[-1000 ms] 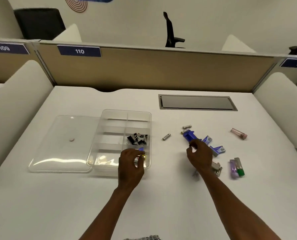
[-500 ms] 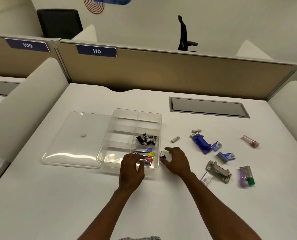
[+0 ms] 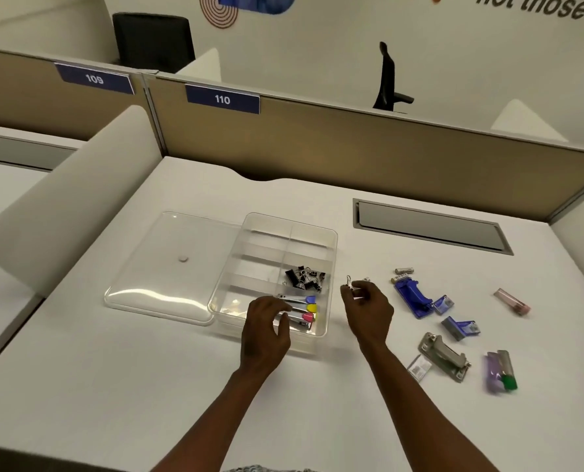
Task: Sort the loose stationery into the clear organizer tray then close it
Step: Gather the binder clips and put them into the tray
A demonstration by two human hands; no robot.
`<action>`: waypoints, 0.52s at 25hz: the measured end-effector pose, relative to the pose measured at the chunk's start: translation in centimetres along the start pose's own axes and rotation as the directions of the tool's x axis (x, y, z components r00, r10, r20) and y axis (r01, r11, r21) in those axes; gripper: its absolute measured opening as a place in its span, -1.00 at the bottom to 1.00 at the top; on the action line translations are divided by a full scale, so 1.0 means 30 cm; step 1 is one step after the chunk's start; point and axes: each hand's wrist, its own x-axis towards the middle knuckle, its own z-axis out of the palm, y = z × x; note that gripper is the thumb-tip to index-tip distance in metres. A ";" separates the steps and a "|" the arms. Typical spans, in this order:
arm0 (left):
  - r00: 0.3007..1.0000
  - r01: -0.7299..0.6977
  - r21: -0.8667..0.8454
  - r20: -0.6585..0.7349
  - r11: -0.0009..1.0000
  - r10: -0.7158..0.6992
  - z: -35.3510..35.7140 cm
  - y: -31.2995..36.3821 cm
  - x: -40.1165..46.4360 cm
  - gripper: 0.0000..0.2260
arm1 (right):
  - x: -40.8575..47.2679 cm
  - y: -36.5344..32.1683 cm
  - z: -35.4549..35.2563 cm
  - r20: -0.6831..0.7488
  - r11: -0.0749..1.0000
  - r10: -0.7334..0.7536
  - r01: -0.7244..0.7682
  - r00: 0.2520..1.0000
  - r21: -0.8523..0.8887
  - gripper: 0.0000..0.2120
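Observation:
The clear organizer tray [image 3: 331, 240] sits mid-table with its lid [image 3: 168, 264] lying flat to its left. One right-hand compartment holds black binder clips [image 3: 304, 279]; the near one holds metal clippers with blue, yellow and pink tabs [image 3: 306, 311]. My left hand [image 3: 266, 330] hovers over that near compartment, fingers curled and apart, holding nothing. Just right of the tray, my right hand [image 3: 365, 306] pinches a small binder clip [image 3: 348, 281] above the table.
Loose on the table to the right: a blue stapler [image 3: 413, 296], two blue staple boxes [image 3: 461, 327], a grey stapler [image 3: 445, 356], purple and green lighters [image 3: 498, 371], a pink lighter [image 3: 512, 301], small staple strips [image 3: 403, 271]. A grey cable hatch [image 3: 430, 226] lies behind.
My right hand came from the blue stapler to the tray's right edge, took a small binder clip and lifted it. My left hand stayed at the near compartment; the clippers now lie uncovered.

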 end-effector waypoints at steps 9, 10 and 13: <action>0.997 -0.019 0.135 0.076 0.991 0.009 0.025 -0.032 -0.010 -0.81 | -0.002 -0.038 0.119 0.293 0.917 -0.259 0.330 0.920 -0.224 -0.67; 0.996 -0.024 0.173 0.093 0.985 0.008 0.027 -0.036 -0.014 -0.80 | -0.014 -0.032 0.119 0.276 0.919 -0.272 0.334 0.922 -0.212 -0.69; 0.993 -0.021 0.231 0.120 0.973 -0.007 0.036 -0.035 -0.015 -0.78 | -0.063 -0.003 0.081 0.196 0.932 -0.307 0.336 0.931 -0.138 -0.77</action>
